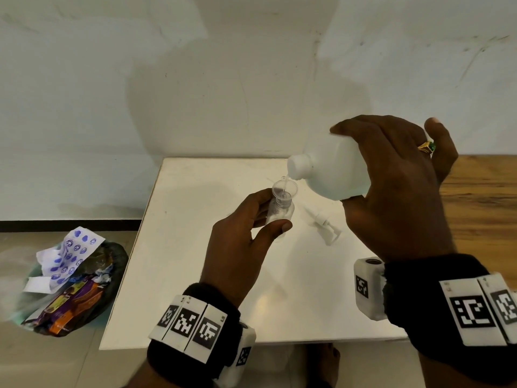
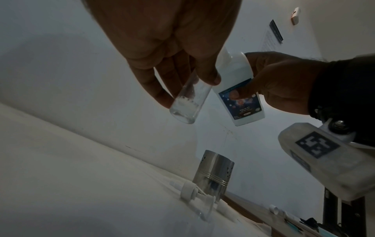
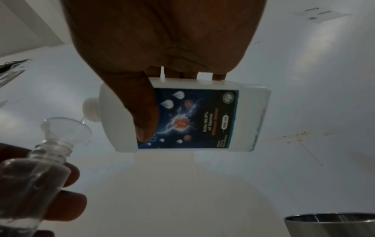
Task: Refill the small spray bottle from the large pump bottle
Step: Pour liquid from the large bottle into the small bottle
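My left hand holds the small clear spray bottle between thumb and fingers above the white table. The bottle has no cap, and a clear funnel sits in its neck. My right hand grips the large white bottle, tilted with its open neck down to the left, just over the funnel. A thin stream runs from that neck into the funnel. A little foamy liquid lies in the bottom of the small bottle. The blue label of the large bottle faces down.
A white pump head lies on the table under my right hand, next to a steel cup. A wooden surface adjoins the table on the right. A full rubbish bag sits on the floor at the left.
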